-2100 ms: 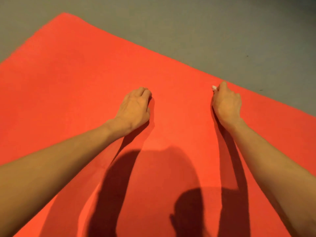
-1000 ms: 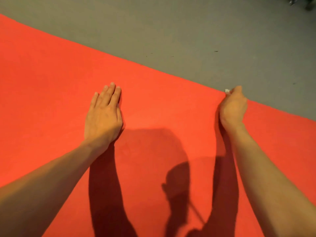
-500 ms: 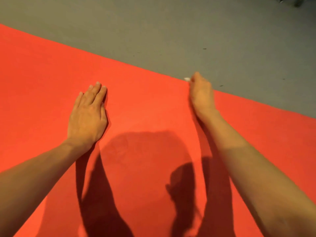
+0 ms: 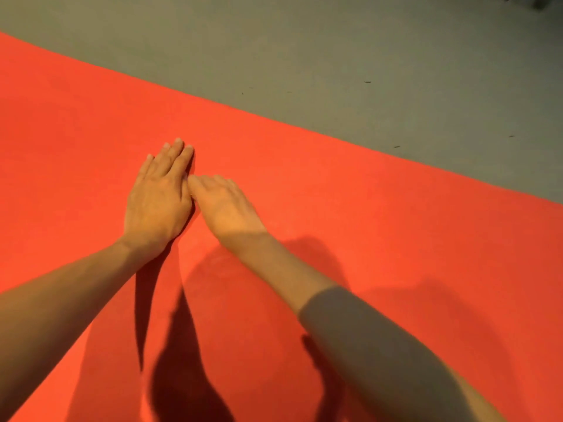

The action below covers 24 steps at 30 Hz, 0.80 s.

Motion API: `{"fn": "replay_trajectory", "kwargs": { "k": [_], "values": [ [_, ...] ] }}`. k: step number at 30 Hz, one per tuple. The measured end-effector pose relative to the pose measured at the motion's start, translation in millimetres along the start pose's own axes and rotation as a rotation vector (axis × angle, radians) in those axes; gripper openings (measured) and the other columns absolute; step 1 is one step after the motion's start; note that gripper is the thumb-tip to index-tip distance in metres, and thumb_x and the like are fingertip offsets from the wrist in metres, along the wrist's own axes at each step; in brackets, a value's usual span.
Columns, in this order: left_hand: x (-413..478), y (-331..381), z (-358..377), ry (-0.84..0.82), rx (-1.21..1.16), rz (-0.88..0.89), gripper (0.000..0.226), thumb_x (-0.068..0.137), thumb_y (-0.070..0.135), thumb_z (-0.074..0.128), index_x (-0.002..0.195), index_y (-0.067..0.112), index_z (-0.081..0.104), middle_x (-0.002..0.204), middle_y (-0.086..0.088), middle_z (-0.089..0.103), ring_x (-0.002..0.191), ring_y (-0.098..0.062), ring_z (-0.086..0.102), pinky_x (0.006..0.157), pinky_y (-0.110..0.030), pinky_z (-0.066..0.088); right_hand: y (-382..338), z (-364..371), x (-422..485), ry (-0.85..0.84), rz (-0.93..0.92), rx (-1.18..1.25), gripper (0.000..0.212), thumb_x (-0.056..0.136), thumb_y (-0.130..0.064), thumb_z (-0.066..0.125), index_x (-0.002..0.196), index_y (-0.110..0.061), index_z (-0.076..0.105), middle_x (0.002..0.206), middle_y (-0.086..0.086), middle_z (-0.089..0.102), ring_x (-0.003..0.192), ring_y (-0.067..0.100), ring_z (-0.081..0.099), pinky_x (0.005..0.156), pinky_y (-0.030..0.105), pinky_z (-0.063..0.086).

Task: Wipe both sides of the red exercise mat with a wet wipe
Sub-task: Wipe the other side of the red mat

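Lying spread flat on the grey floor, the mat fills most of the view. Its far edge runs on a slant from upper left down to the right.

The left hand rests palm down on the mat, fingers straight and close together, gripping nothing. The right hand sits just beside it, back upward and low on the mat, with its fingers angled left so the tips touch the left hand. No wipe shows. Whether one is tucked under the right palm, and so whether that hand is clasping anything, cannot be told.

The mat looks like a thin, soft sheet: light, limp and not fragile. Its surface is matt, so it probably grips the skin rather than sliding. It lies smooth with no ripple in view, but a sheet this pliant would likely creep or ruck under a sideways rub, which suits one flat hand pinning it.

For turning it over, the middle offers nothing to grasp. The far edge is the place to take it, pinched with the hands well apart and folded over. Lifted from one point, so broad a sheet would probably sag and drag.
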State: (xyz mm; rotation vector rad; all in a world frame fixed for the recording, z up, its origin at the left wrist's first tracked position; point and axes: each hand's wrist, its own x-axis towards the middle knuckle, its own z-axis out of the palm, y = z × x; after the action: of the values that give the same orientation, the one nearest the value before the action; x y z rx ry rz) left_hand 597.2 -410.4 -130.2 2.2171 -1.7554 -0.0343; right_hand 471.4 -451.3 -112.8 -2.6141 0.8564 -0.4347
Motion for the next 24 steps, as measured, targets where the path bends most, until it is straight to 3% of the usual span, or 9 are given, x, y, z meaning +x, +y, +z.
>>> {"fn": "replay_trajectory", "kwargs": {
  "k": [3,7,10,11,13,15,19,21,24],
  "values": [
    [2,-1,-1,0.026,-0.003,-0.007,0.056,0.091,0.018,0.028,0.144,0.007,0.041,0.153,-0.012,0.033,0.142,-0.027,0.03,0.119,-0.041,0.017,72,-32,-23,0.291,0.084,-0.009,0.007,0.08,0.0,0.063,0.084,-0.005,0.062,0.079,0.016,0.066,0.071,0.029,0.062,0.066,0.032,0.03],
    [4,3,0,0.025,-0.007,-0.009,0.056,0.089,0.016,0.029,0.143,0.006,0.041,0.152,-0.013,0.033,0.142,-0.027,0.03,0.118,-0.042,0.017,182,-96,-73,0.518,0.621,-0.075,0.014,0.095,-0.011,0.049,0.088,-0.004,0.059,0.095,0.021,0.063,0.09,0.03,0.055,0.072,0.028,0.03],
    [2,4,0,0.03,-0.022,-0.015,0.056,0.089,0.015,0.03,0.143,0.005,0.042,0.152,-0.013,0.034,0.141,-0.028,0.031,0.118,-0.042,0.017,170,-91,-67,0.595,0.825,-0.139,0.022,0.097,-0.013,0.046,0.101,0.006,0.056,0.106,0.027,0.058,0.1,0.037,0.053,0.08,0.032,0.029],
    [2,3,0,0.032,-0.026,-0.014,0.056,0.089,0.015,0.03,0.142,0.005,0.042,0.151,-0.014,0.035,0.141,-0.028,0.031,0.118,-0.042,0.018,146,-80,-56,0.557,0.818,-0.144,0.017,0.095,-0.005,0.048,0.1,0.009,0.057,0.104,0.028,0.059,0.097,0.036,0.057,0.082,0.028,0.031],
    [3,2,1,0.036,-0.04,-0.01,0.056,0.088,0.015,0.03,0.141,0.005,0.043,0.151,-0.014,0.036,0.141,-0.028,0.032,0.118,-0.042,0.018,96,-42,-34,0.544,0.552,-0.183,0.01,0.082,0.01,0.057,0.091,0.011,0.062,0.091,0.029,0.064,0.082,0.036,0.065,0.08,0.027,0.034],
    [4,0,1,0.037,-0.064,-0.015,0.056,0.088,0.016,0.031,0.141,0.005,0.045,0.15,-0.014,0.036,0.141,-0.027,0.032,0.118,-0.042,0.018,32,-3,-30,0.391,0.238,-0.218,0.018,0.081,0.004,0.05,0.088,0.005,0.066,0.084,0.023,0.065,0.077,0.032,0.066,0.079,0.034,0.036],
    [5,-3,0,0.038,-0.116,-0.003,0.054,0.088,0.016,0.033,0.139,0.004,0.047,0.149,-0.014,0.038,0.14,-0.027,0.034,0.118,-0.041,0.018,-50,8,-67,-0.01,-0.064,0.029,0.008,0.088,-0.007,0.05,0.085,-0.008,0.057,0.079,0.01,0.056,0.076,0.026,0.051,0.069,0.035,0.037],
    [5,-6,0,0.031,-0.134,0.0,0.053,0.089,0.016,0.033,0.139,0.005,0.047,0.149,-0.014,0.038,0.14,-0.026,0.034,0.118,-0.039,0.017,-30,-8,-81,0.12,-0.117,0.044,0.013,0.082,-0.008,0.049,0.083,-0.006,0.062,0.075,0.009,0.059,0.076,0.02,0.045,0.069,0.031,0.036],
    [4,-10,0,0.008,-0.163,0.005,0.049,0.093,0.016,0.035,0.139,0.005,0.047,0.15,-0.013,0.038,0.141,-0.026,0.032,0.118,-0.037,0.014,13,-55,-81,0.444,0.092,-0.049,0.012,0.075,0.0,0.05,0.076,0.001,0.062,0.07,0.014,0.061,0.075,0.015,0.048,0.067,0.028,0.049]
  ]
}}
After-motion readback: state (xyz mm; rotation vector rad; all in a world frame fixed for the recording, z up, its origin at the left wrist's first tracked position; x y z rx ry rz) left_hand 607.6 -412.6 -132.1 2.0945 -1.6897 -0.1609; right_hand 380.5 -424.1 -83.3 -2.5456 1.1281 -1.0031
